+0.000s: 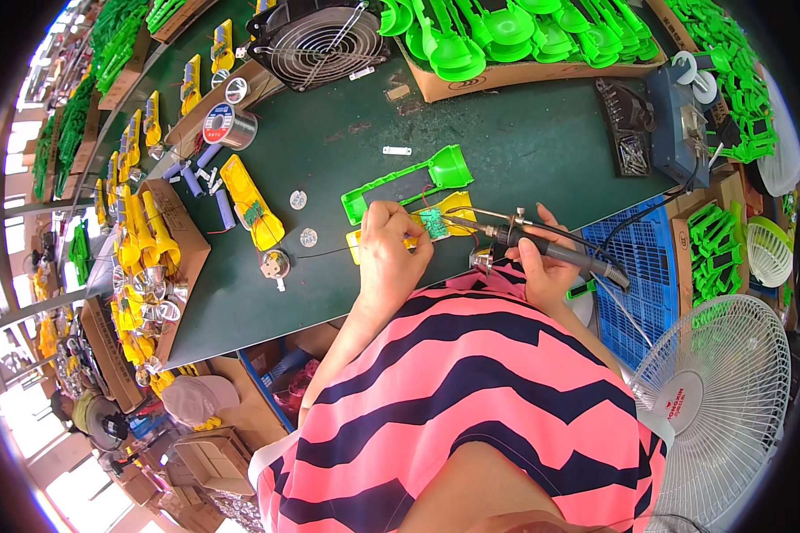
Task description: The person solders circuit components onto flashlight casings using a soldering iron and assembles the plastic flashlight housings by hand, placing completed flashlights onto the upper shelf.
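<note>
My right hand [549, 262] grips a soldering iron [588, 261] with a thin feed tube along it. Its tip points left at a small green circuit board [433, 224], which lies on a yellow flashlight housing [460, 204]. On the housing's left side, my left hand [389, 253] is closed in a pinch; what its fingertips hold is hidden. Just beyond lies a green housing [451, 167]. A shiny reflector cup [481, 259] rests at the table edge beneath the iron. Left of my left hand, a second yellow housing [251, 202] with a board lies near a wired reflector [275, 265].
A solder spool [229, 127], purple cylindrical cells [226, 210] and a box of yellow parts [187, 258] are at left. A black fan [316, 44] and a box of green housings [542, 78] stand behind. The soldering station [676, 120] is at right, above a white fan [716, 400].
</note>
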Demonstrator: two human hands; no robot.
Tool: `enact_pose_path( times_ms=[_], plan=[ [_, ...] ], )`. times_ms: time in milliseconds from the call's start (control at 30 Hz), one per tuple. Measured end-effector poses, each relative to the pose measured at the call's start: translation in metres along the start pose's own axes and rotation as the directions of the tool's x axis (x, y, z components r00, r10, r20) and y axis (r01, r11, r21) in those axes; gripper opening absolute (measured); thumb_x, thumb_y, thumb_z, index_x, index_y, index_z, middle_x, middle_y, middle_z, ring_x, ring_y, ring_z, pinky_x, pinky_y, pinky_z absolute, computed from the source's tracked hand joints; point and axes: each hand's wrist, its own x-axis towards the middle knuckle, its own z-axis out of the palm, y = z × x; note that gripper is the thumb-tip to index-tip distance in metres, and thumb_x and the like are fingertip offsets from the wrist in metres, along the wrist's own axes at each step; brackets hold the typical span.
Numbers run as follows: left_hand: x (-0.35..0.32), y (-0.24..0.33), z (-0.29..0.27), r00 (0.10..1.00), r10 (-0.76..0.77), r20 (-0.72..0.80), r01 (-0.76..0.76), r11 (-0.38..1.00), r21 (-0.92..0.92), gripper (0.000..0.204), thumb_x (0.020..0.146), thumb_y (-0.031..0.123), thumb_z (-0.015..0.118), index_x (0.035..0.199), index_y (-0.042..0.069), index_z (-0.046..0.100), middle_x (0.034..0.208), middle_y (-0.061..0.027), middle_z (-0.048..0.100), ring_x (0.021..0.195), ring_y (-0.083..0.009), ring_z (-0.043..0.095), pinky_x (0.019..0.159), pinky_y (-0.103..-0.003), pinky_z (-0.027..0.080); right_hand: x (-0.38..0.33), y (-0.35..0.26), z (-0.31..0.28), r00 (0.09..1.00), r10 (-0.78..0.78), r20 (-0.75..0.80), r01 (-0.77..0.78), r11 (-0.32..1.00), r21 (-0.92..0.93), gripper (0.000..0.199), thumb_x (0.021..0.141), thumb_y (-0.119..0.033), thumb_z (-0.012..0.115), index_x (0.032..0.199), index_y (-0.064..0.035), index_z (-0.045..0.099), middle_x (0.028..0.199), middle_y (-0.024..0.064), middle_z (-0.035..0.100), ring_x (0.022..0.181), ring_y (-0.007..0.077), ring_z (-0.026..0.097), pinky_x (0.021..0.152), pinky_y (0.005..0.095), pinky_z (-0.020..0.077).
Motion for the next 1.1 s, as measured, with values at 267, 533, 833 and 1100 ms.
enact_pose_path(
  times_ms=[267,533,833,1100],
  plan=[
    [-0.001,0.000,-0.001,0.998,-0.044,0.037,0.048,0.992,-0.115,0.014,0.056,-0.004,0.063,0.064,0.001,0.053,0.083,-0.0117,0.048,0.078,-0.0279,0.049,0.068,-0.035,0.041,-0.001,0.008,0.001,0.995,-0.095,0.037,0.098,0.990,-0.098,0.018,0.073,0.000,0.060,0.090,0.0006,0.056,0.064,0.0042,0.064,0.066,0.0091,0.059,0.100,0.0429,0.0237],
    [0.001,0.000,0.000,0.997,-0.069,0.046,0.074,0.991,-0.115,0.014,0.057,-0.003,0.064,0.063,0.002,0.053,0.083,-0.0116,0.048,0.078,-0.0276,0.049,0.068,-0.035,0.041,-0.004,0.015,0.005,0.998,-0.049,0.034,0.052,0.992,-0.112,0.016,0.072,-0.002,0.061,0.087,-0.0010,0.057,0.061,0.0016,0.063,0.066,0.0086,0.058,0.098,0.0436,0.0277],
    [0.002,0.000,-0.001,1.000,0.004,0.006,-0.004,1.000,0.012,0.012,0.058,-0.003,0.064,0.063,0.003,0.054,0.081,-0.0086,0.051,0.073,-0.0216,0.053,0.060,-0.030,0.047,0.001,0.006,0.003,0.996,-0.077,0.046,0.080,0.994,-0.076,0.016,0.073,-0.001,0.059,0.089,-0.0002,0.056,0.060,0.0026,0.063,0.065,0.0091,0.059,0.100,0.0430,0.0234],
    [0.003,0.002,0.000,1.000,-0.017,0.026,0.017,1.000,0.009,0.014,0.056,-0.002,0.063,0.064,0.003,0.052,0.082,-0.0102,0.049,0.076,-0.0260,0.050,0.064,-0.034,0.044,-0.004,0.010,-0.006,0.996,-0.070,0.056,0.075,0.992,-0.099,0.020,0.075,0.002,0.056,0.094,0.0072,0.053,0.098,0.0207,0.055,0.061,0.0151,0.062,0.070,0.0241,0.0515]
  ],
)
